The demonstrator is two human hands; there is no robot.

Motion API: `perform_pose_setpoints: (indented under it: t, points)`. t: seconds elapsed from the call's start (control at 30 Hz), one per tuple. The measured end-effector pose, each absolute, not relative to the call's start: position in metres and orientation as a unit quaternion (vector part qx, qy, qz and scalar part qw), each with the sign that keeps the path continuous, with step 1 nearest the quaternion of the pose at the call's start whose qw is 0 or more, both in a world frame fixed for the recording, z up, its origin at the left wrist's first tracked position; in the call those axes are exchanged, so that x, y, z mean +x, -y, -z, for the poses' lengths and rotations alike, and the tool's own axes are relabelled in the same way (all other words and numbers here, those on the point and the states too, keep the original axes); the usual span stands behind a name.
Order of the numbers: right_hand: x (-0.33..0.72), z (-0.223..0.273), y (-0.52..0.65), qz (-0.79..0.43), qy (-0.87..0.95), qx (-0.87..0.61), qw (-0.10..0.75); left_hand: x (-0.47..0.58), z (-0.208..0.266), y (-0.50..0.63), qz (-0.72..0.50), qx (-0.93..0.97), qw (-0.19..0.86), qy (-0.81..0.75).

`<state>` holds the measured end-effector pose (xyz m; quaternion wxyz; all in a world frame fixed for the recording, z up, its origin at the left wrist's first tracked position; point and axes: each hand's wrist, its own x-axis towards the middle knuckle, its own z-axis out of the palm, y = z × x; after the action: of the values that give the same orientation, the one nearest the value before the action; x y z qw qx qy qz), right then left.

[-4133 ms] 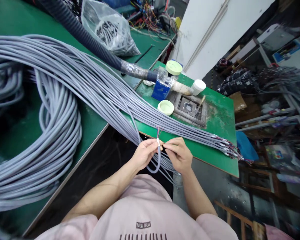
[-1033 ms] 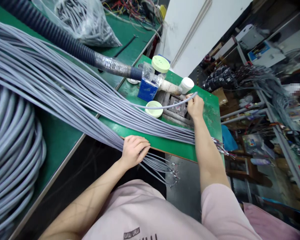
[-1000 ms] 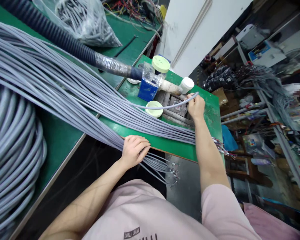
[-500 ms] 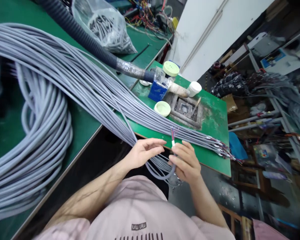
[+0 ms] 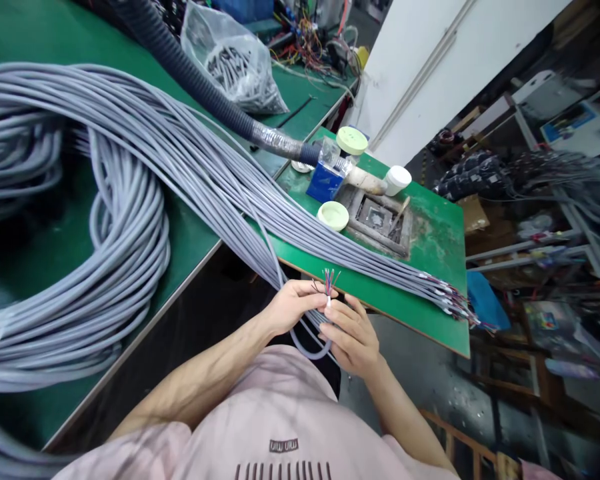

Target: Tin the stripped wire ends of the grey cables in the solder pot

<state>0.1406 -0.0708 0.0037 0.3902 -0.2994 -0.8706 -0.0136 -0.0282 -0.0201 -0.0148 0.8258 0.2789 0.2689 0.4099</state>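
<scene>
The place looks like a cable workshop. Green-topped workbenches [image 5: 433, 217] carry a long run of gray cables [image 5: 200, 147], coloured cores bared at its right end, and a thick coil [image 5: 140, 223] of similar cable lies on the left. A ribbed hose [image 5: 200, 87], patched with silvery tape, leads from the far left to a stained pipe [image 5: 364, 179] beside a grimy square frame [image 5: 404, 245] on the right bench. Farther off lie a clear bag [image 5: 260, 87] of short cable pieces and a tangle of coloured wires [image 5: 310, 37]. On the right, cluttered metal racks [image 5: 540, 259] stand below more gray cabling [image 5: 560, 170].
</scene>
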Motion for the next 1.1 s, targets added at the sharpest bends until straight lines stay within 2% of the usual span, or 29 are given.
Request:
perform_pose_setpoints:
  t: [0.4, 1.1]
  points:
    - [0.137, 0.009, 0.076, -0.031, 0.852, -0.309, 0.422, -0.024, 0.009, 0.023, -0.438, 0.292, 0.796, -0.298]
    - [0.134, 0.018, 0.078, -0.059, 0.848, -0.32, 0.417, -0.023, 0.009, 0.024, -0.452, 0.297, 0.773, -0.331]
